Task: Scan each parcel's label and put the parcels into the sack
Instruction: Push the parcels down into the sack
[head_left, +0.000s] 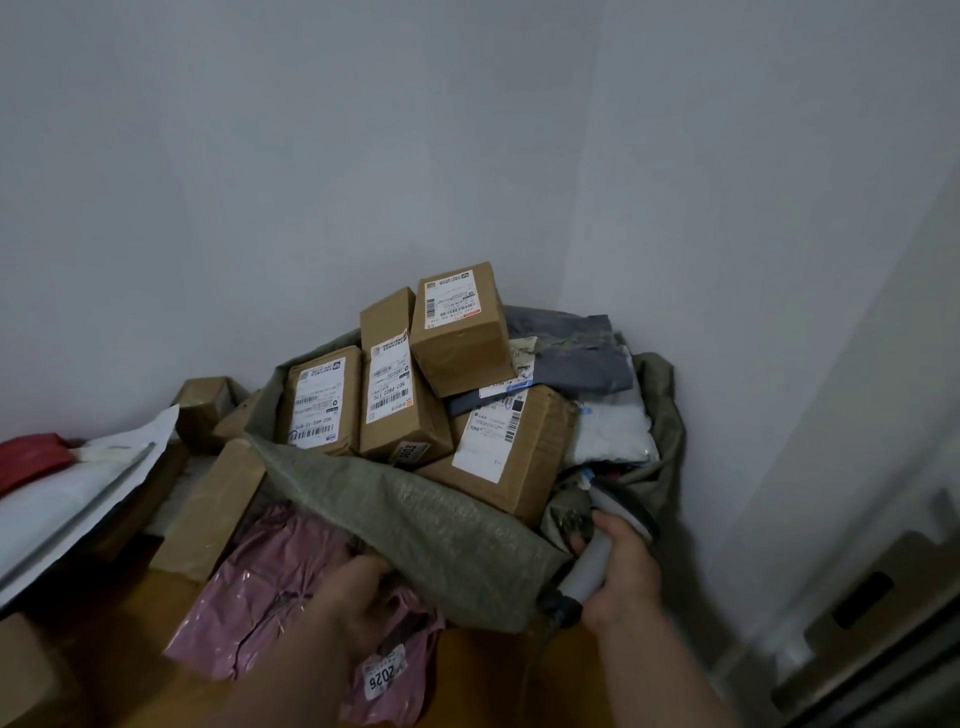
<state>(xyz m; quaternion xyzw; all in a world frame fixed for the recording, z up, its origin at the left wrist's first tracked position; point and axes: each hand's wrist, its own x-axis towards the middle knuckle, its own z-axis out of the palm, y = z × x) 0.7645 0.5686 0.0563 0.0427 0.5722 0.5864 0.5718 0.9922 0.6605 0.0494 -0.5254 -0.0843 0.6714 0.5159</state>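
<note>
Left hand (358, 603) grips the pink bag (260, 597), fingertips hidden under the sack (441, 530); right hand (621, 566) grips the half-hidden scanner (597, 556).

Right hand (621, 566) grips scanner (597, 561); left hand (353, 597) holds pink parcel (260, 613) beside sack (441, 530).

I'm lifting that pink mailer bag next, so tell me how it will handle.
The pink mailer bag is wrinkled, glossy plastic film, so it will probably sag and fold when lifted rather than stay flat. Its sheen suggests it may slide in the left hand. It lies fairly flat, so it is likely light, though its contents are hidden.
</note>
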